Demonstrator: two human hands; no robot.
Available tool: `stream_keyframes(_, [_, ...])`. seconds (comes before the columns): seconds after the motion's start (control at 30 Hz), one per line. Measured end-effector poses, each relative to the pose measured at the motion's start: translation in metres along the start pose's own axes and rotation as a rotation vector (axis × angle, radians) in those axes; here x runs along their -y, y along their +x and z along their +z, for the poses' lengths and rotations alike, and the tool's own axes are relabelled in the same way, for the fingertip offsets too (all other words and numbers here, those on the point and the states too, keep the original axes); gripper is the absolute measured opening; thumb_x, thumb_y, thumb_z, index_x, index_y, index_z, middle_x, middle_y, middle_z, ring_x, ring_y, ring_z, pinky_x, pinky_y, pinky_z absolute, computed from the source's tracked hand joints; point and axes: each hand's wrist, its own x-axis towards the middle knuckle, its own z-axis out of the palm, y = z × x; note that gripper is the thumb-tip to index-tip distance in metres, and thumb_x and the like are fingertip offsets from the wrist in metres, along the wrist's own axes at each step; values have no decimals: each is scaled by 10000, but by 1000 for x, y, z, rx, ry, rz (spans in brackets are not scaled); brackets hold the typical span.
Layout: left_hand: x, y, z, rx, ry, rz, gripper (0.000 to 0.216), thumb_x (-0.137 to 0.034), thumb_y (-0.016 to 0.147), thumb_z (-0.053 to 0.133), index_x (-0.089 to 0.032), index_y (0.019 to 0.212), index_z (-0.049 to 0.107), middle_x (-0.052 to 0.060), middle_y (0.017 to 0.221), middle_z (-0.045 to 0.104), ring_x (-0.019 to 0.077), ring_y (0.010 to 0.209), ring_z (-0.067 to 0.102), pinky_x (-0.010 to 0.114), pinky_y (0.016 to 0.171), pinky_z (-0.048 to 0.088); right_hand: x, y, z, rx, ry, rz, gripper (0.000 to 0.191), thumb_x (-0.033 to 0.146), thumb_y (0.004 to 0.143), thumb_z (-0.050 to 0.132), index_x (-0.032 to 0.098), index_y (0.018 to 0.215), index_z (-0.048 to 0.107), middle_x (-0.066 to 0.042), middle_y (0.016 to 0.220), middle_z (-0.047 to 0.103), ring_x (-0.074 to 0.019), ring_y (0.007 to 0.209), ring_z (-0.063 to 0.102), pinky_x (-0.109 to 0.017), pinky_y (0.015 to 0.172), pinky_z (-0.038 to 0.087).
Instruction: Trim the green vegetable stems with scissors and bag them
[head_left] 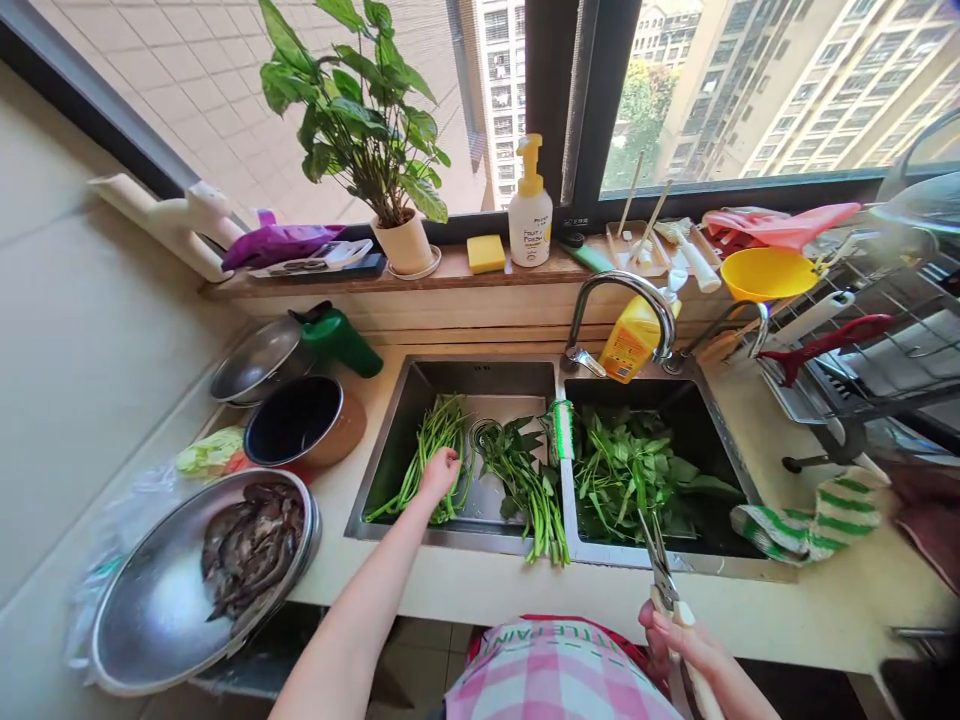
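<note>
My left hand (pixel 441 470) is over the left basin, fingers curled in against a pile of thin green stems (pixel 429 445); what lies inside the fingers is hidden. To its right in the same basin is a bunch of leafy greens (pixel 525 480), its stem ends resting over the front rim. My right hand (pixel 679 640) holds white-handled scissors (pixel 661 575) in front of the right basin. Their blades point forward, slightly apart, close to a heap of leafy greens (pixel 626 470) in that basin.
A chrome faucet (pixel 622 280) arches behind the double sink (pixel 450 535). At left stand a metal bowl of shrimp (pixel 251 540) and a dark-lined pot (pixel 300 425). A striped glove (pixel 817 520) and a dish rack (pixel 862 350) are at right.
</note>
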Motion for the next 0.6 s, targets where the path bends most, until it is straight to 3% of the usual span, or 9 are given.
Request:
stream_keyframes(0.07, [-4,-15,44,149,18,14,93,-233,679,689,-171,684,621,5,610,603,168,637,586,247,612,405,-1,0,1,-29,0,-17,520,652,553,719,196,711,524,35,485,462,-116,449,418,-268,499,346])
stream_keyframes(0.17, [-13,-40,101,335,22,14,215,-349,679,697,-178,598,594,-34,493,536,135,490,507,236,524,363,0,-2,4,-61,34,-17,494,621,565,733,196,697,517,39,508,462,-110,473,422,-261,511,354])
stream_keyframes(0.27, [-20,-56,128,408,19,11,309,-339,542,797,-171,488,544,-50,446,480,109,474,445,224,500,305,2,-5,7,-69,99,-12,477,587,558,757,197,687,514,49,532,449,-100,491,416,-258,531,372])
stream_keyframes(0.33, [-23,-60,132,433,5,-19,334,-270,474,831,-166,452,515,-60,417,446,95,460,413,219,486,272,3,-7,6,-71,123,-6,478,577,546,770,196,699,526,49,545,454,-98,498,417,-259,536,378])
stream_keyframes(0.43, [-28,-60,122,475,-59,-114,337,-223,501,809,-170,466,478,-75,378,407,85,410,396,207,453,249,4,-8,3,-74,124,0,475,569,540,778,194,709,540,44,550,467,-100,505,428,-263,546,385])
stream_keyframes(0.6, [-38,-68,75,529,-318,-240,307,-363,644,722,-177,657,479,-23,585,576,96,478,539,170,427,301,6,-3,-3,-64,86,-22,450,559,582,753,192,689,516,41,533,471,-104,498,436,-250,527,351])
